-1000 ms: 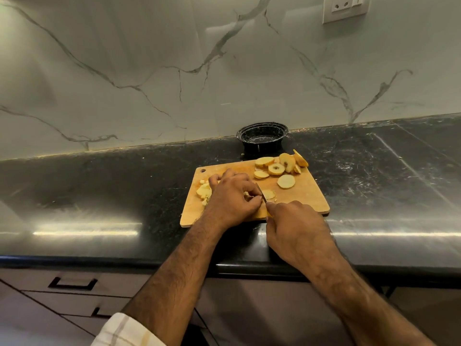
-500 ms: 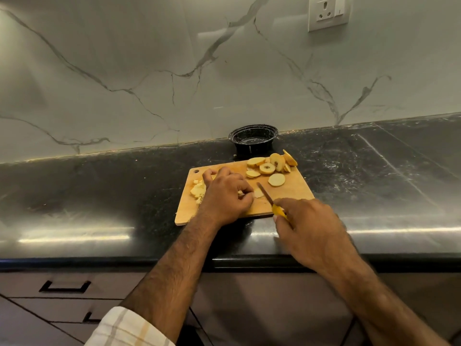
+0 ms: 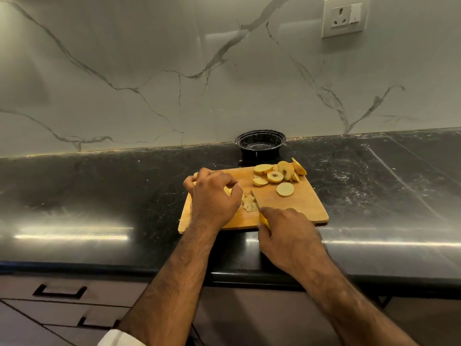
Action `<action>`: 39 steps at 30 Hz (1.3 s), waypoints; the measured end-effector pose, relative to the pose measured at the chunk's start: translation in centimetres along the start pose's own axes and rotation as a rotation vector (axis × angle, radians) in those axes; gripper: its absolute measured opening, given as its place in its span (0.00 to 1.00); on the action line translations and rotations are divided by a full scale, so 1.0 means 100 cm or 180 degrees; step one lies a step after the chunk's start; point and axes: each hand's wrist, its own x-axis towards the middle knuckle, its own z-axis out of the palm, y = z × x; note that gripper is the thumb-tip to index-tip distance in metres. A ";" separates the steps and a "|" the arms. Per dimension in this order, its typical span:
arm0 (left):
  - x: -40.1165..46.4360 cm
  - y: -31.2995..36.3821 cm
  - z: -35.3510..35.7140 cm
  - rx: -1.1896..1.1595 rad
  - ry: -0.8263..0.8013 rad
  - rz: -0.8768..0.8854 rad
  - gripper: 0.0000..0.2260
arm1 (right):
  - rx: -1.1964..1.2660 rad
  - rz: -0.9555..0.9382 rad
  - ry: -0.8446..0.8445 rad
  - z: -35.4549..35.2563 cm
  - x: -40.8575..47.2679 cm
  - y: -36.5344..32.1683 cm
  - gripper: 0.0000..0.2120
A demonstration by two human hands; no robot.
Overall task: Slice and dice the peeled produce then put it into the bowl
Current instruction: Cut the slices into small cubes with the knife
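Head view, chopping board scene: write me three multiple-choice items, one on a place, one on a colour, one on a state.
1. Where is the bowl?
A. behind the board
B. left of the board
C. on the board

2. What colour is the knife handle?
A. red
B. yellow
C. black

3. What is in the bowl?
A. round slices
B. diced pieces
C. no produce

Answers: 1 A, it stands past the chopping board, by the wall. 2 B, yellow shows beside the right hand. 3 C, the round slices all lie on the board.
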 end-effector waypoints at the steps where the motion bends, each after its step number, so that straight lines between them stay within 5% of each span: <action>1: 0.000 -0.001 0.000 0.0003 0.0051 -0.0027 0.05 | -0.0035 -0.0045 -0.0024 0.002 0.005 -0.005 0.18; 14: 0.002 -0.004 0.002 -0.0053 -0.0147 -0.0137 0.04 | 0.0394 -0.0157 0.0475 0.011 0.018 0.030 0.21; 18: -0.001 0.001 -0.001 -0.0100 -0.0459 0.0105 0.05 | 0.1321 -0.0063 0.0652 0.014 0.016 0.035 0.17; 22: -0.002 0.008 -0.005 0.0061 -0.0865 0.0496 0.18 | 0.1837 -0.0028 0.0786 0.015 0.016 0.039 0.14; 27: -0.002 0.007 -0.005 0.0475 -0.0717 0.0568 0.16 | 0.2244 0.0019 0.0910 0.016 0.017 0.045 0.12; 31: -0.002 0.007 -0.004 0.0345 -0.0676 0.0742 0.19 | 0.2337 -0.0009 0.0903 0.017 0.019 0.043 0.11; 35: -0.003 0.006 -0.003 0.0391 -0.1049 0.0680 0.11 | 0.2031 0.0121 0.1021 0.021 0.020 0.045 0.13; 39: -0.003 0.006 -0.001 0.0477 -0.1523 0.0668 0.13 | 0.1702 0.0241 0.0941 0.020 0.017 0.044 0.13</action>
